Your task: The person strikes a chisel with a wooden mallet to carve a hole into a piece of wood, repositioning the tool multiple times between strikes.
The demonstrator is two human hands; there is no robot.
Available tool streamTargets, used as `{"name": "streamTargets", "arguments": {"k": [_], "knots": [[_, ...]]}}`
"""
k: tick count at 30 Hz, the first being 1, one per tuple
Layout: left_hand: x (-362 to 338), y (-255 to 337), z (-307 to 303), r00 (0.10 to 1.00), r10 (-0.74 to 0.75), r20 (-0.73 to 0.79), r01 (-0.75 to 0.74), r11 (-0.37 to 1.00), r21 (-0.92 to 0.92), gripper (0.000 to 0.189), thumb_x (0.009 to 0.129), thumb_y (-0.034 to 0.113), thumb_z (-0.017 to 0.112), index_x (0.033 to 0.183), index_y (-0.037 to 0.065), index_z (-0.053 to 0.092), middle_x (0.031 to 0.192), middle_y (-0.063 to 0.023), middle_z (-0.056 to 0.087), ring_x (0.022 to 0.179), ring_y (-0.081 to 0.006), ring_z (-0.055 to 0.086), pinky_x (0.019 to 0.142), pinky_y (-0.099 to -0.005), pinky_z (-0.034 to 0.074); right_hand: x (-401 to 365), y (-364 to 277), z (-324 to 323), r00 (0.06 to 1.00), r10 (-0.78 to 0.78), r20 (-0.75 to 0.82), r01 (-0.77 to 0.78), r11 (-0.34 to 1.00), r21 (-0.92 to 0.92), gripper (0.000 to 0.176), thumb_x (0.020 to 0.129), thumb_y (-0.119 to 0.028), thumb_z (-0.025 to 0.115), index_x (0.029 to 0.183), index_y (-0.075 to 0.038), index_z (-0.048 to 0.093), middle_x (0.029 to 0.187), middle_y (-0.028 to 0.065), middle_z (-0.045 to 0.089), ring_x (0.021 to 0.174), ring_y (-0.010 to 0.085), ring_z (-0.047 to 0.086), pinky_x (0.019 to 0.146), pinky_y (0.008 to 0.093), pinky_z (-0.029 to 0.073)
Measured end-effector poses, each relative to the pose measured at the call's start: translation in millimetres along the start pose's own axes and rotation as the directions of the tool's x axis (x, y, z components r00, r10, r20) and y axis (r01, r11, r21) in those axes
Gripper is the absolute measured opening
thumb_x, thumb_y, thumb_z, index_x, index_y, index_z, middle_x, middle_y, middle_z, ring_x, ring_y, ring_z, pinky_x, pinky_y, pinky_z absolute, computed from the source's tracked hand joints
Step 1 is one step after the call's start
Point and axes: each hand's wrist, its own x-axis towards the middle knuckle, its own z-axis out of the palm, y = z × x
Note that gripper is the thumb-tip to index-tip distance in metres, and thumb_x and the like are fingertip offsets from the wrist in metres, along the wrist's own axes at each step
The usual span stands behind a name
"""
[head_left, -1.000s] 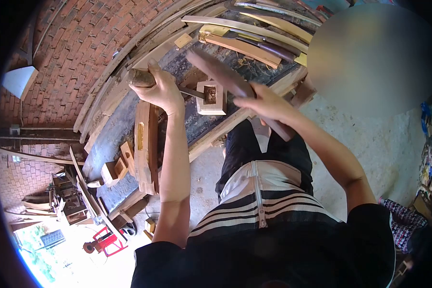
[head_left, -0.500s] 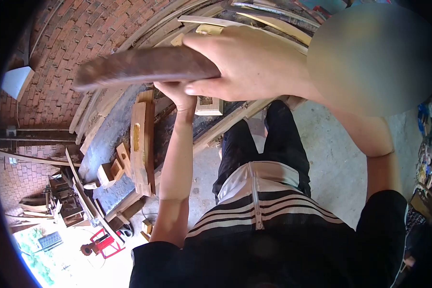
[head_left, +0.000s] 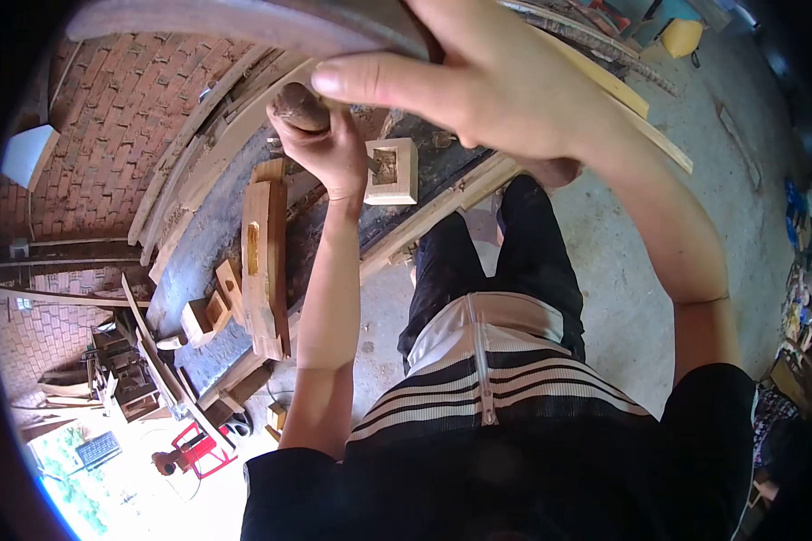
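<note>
My left hand (head_left: 323, 149) is wrapped round a brown rounded handle (head_left: 301, 108). On its right a short dark shaft reaches the rough hole in a pale wooden block (head_left: 406, 173). Close to the camera, my right hand (head_left: 487, 90) grips a thick dark wooden club (head_left: 244, 22), which stretches left along the top edge, partly out of view. The club is apart from the handle below it. Beside my left forearm lies a timber piece (head_left: 266, 270) with a slot cut in it.
Long planks (head_left: 216, 135) lie beside the brick wall (head_left: 126, 99). Smaller slotted blocks (head_left: 206, 316) sit at the left of the work surface. A red metal frame (head_left: 209, 455) stands at lower left, and a yellow object (head_left: 681, 38) lies at upper right.
The club and my right hand have risen towards the top edge, away from my left hand. The handle in my left hand and the hole in the block are now uncovered.
</note>
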Motion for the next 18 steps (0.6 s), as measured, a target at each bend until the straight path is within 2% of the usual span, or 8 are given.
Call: {"name": "streamTargets", "arguments": {"k": [1,3,5,7,9,10,15,18], "knots": [[-3,-6,-1,0.999,0.033,0.037,-0.033,0.999,-0.001,0.037,0.076,0.006,0.076,0.104,0.002,0.053,0.094,-0.0054,0.059,0.084,-0.0148,0.056,0.083,-0.0301,0.047,-1,15,12,0.991,-0.117,-0.067,0.112,0.990,-0.082,0.051,0.086,-0.039,0.068,0.112,0.004,0.061,0.078,0.0173,0.071,0.066,0.0287,0.070,0.063,0.0402,0.057],[1,-8,-5,0.997,-0.050,0.053,0.051,0.999,-0.008,0.044,0.076,0.006,0.079,0.112,0.002,0.054,0.094,-0.0029,0.059,0.084,-0.0146,0.056,0.088,-0.0298,0.045,-11,14,13,0.913,0.269,0.308,-0.176,0.938,-0.298,0.057,0.090,-0.036,0.071,0.128,0.002,0.051,0.098,0.0140,0.069,0.079,0.0293,0.068,0.076,0.0444,0.054],[7,2,-4,0.996,-0.085,0.028,0.088,0.991,-0.104,0.037,0.080,0.005,0.078,0.107,0.003,0.054,0.091,-0.0024,0.058,0.082,-0.0136,0.055,0.086,-0.0299,0.045,-19,26,13,0.964,0.122,0.238,-0.042,0.949,-0.314,0.054,0.091,-0.036,0.069,0.124,0.003,0.051,0.089,0.0118,0.067,0.066,0.0233,0.066,0.062,0.0389,0.055],[17,-20,-24,0.998,0.054,-0.031,-0.050,0.993,0.110,0.026,0.087,0.002,0.070,0.093,0.006,0.046,0.083,-0.0030,0.057,0.075,-0.0110,0.059,0.069,-0.0284,0.049,-22,17,8,0.811,0.391,0.434,-0.464,0.883,0.071,0.054,0.092,-0.038,0.067,0.125,0.003,0.051,0.081,0.0093,0.063,0.052,0.0171,0.059,0.046,0.0316,0.050],[24,1,-29,0.935,-0.325,-0.143,0.296,0.936,-0.191,0.025,0.089,0.004,0.068,0.094,0.007,0.043,0.077,-0.0036,0.055,0.055,-0.0087,0.056,0.046,-0.0254,0.046,-37,36,18,0.852,0.345,0.394,-0.444,0.875,0.192,0.059,0.093,-0.042,0.066,0.128,0.003,0.050,0.074,0.0066,0.058,0.042,0.0117,0.051,0.037,0.0259,0.043],[29,-7,-34,0.934,-0.289,-0.211,0.251,0.950,-0.189,0.024,0.089,0.004,0.064,0.096,0.008,0.041,0.072,-0.0050,0.054,0.041,-0.0071,0.046,0.031,-0.0239,0.036,-44,47,22,0.815,0.409,0.411,-0.526,0.820,0.225,0.061,0.093,-0.043,0.065,0.130,0.003,0.049,0.074,0.0062,0.057,0.042,0.0119,0.051,0.038,0.0264,0.044],[26,-45,-75,0.880,-0.380,-0.285,0.296,0.908,-0.296,0.026,0.086,0.002,0.061,0.092,0.012,0.038,0.070,-0.0036,0.050,0.044,-0.0066,0.044,0.032,-0.0241,0.036,-95,110,58,0.693,0.578,0.431,-0.705,0.670,0.233,0.067,0.091,-0.047,0.067,0.132,0.003,0.050,0.069,0.0035,0.052,0.043,0.0133,0.054,0.039,0.0272,0.045],[24,-62,-85,0.714,-0.517,-0.472,0.417,0.856,-0.306,0.026,0.089,0.005,0.063,0.093,0.011,0.038,0.069,-0.0036,0.050,0.043,-0.0044,0.040,0.032,-0.0221,0.030,-117,125,76,0.688,0.580,0.436,-0.720,0.620,0.312,0.069,0.089,-0.048,0.069,0.130,0.004,0.050,0.069,0.0034,0.052,0.043,0.0143,0.055,0.039,0.0287,0.045]]}}
